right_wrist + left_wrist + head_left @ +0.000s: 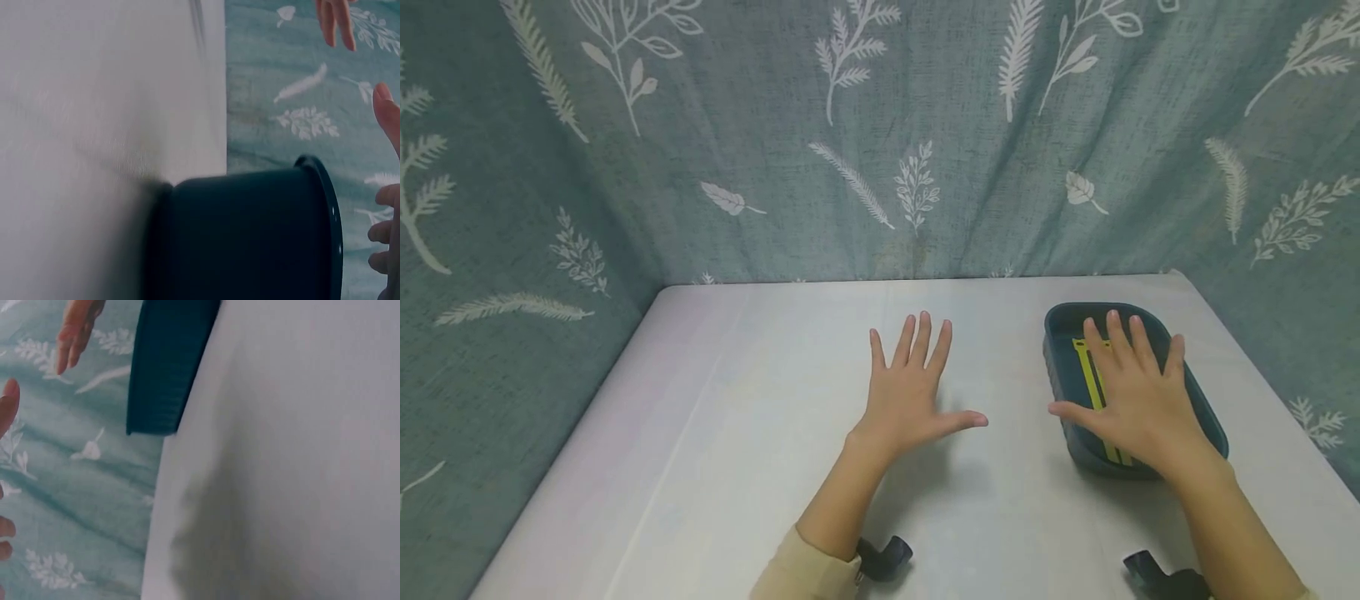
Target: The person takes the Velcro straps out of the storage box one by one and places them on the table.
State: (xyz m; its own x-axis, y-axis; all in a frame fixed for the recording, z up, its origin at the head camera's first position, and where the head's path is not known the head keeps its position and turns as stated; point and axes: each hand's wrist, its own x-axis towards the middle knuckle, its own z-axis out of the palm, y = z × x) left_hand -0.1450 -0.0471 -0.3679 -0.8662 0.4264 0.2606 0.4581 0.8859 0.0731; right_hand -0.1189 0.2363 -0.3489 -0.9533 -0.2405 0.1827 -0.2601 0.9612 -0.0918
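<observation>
Between the fingers (pixel 922 338), nothing is being gripped: the left hand (pixel 901 406) is hovering above the white table (pixel 752 433), the right hand (pixel 1141 402) is hovering over a dark tub (pixel 1053 367), and both are fanning their digits out straight. Under that right palm, yellow strips (pixel 1087 372) are lying inside the tub, which is sitting toward the table's right edge. Danger is lurking at the rim: a careless wrist dip could be catching it and jolting the tub. The palm is also hiding some contents, inviting a blind fumble. Behind, a leafy curtain (pixel 737 242) is hanging.
</observation>
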